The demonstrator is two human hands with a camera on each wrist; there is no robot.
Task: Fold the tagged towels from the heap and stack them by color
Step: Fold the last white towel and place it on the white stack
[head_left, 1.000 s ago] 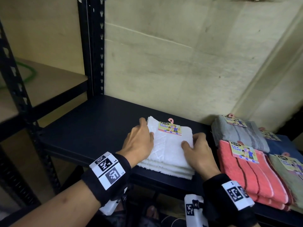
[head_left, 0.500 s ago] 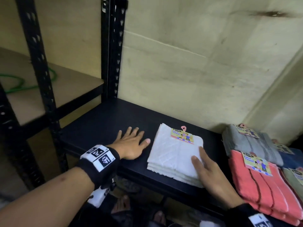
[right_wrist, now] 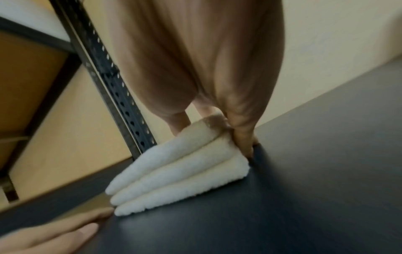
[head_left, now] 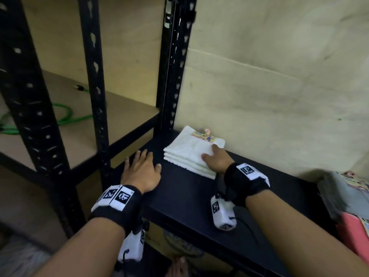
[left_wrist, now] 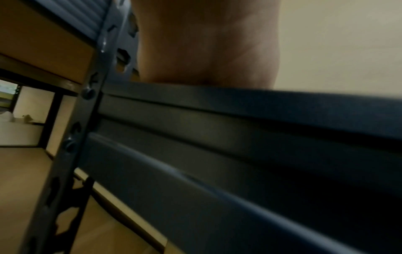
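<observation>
A stack of three folded white towels (head_left: pixel 187 154) with a colourful tag (head_left: pixel 203 136) lies on the black shelf (head_left: pixel 185 198), close to the wall. My right hand (head_left: pixel 214 155) rests on the stack's right end with fingers stretched over the top. In the right wrist view the white towels (right_wrist: pixel 174 171) show their rolled edges, and one of my right fingers (right_wrist: pixel 244 141) runs down the stack's right side to the shelf. My left hand (head_left: pixel 142 166) lies flat on the shelf, fingers spread, just left of the stack and holding nothing. Its fingertips (right_wrist: pixel 87 228) appear beside the stack's corner.
A grey folded towel stack (head_left: pixel 339 192) and a coral one (head_left: pixel 353 230) sit at the shelf's right end. A black perforated upright (head_left: pixel 172 76) stands behind the left hand. Left of it, a wooden shelf board (head_left: pixel 123 116) carries a green cable (head_left: pixel 65 116).
The white stack has slid left along the shelf, away from the coloured stacks. My left hand left the stack and now lies flat on the shelf; my right hand stays on the stack's right end.
</observation>
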